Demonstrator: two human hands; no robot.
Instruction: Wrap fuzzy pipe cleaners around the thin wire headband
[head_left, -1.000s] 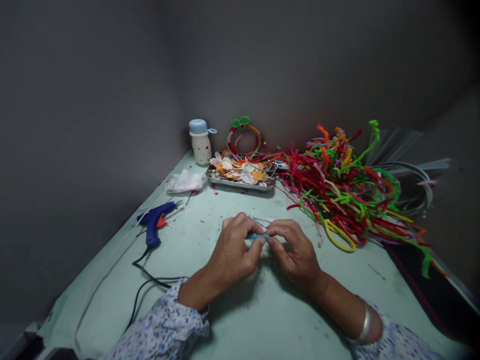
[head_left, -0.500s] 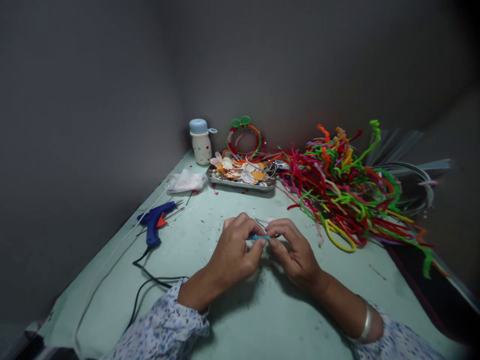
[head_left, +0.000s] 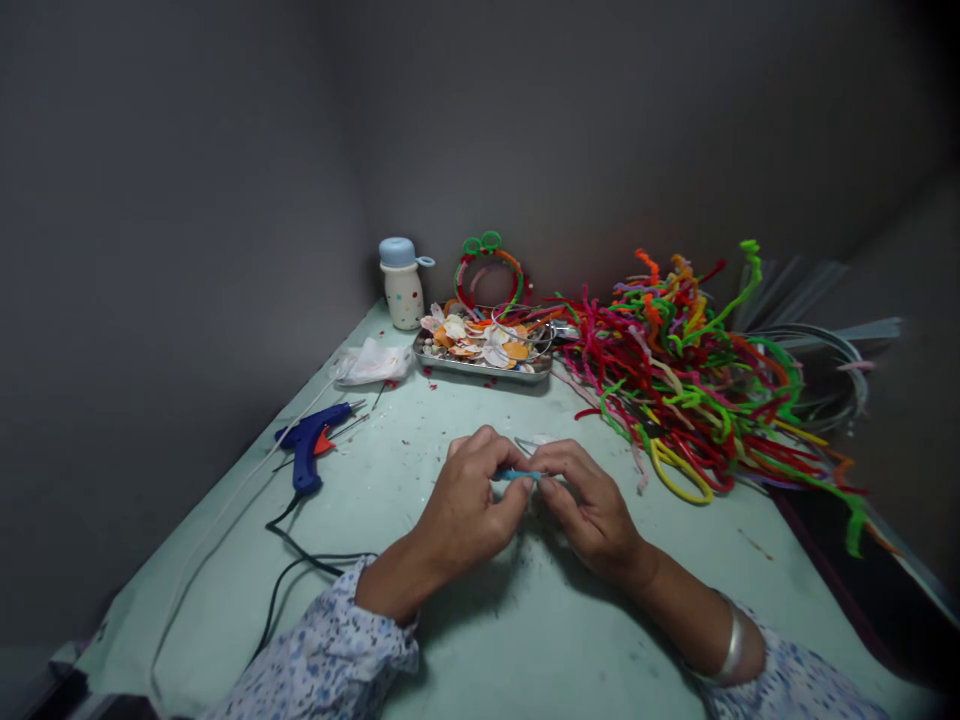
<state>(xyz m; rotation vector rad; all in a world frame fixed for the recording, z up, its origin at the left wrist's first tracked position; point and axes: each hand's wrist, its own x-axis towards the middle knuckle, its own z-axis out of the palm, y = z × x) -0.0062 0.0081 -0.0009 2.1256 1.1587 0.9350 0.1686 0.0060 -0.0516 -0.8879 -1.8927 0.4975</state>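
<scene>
A short, thin blue piece (head_left: pixel 519 475), which looks like a pipe cleaner, lies between my hands just above the table. My left hand (head_left: pixel 472 500) is closed, pinching it between thumb and forefinger. From the other side, my right hand (head_left: pixel 589 505) is closed in a pinch at its right end, where a thin tip shows near the thumb. Fingers cover both ends of the piece. Just behind the fingertips, a thin light-coloured loop (head_left: pixel 525 443) shows in part; I cannot make out what it belongs to.
Left is a blue glue gun (head_left: pixel 306 445) with its cord. A metal tray (head_left: pixel 487 372) of flower-shaped pieces stands at the back, beside a bottle (head_left: pixel 403 290), a plastic bag (head_left: pixel 375 362) and a decorated headband (head_left: pixel 517 270). Many coloured pipe cleaners (head_left: pixel 675 370) are heaped at right.
My right hand's fingers have shifted slightly at the right end of the blue piece, and a little more of it shows. My left hand stays almost where it was.
</scene>
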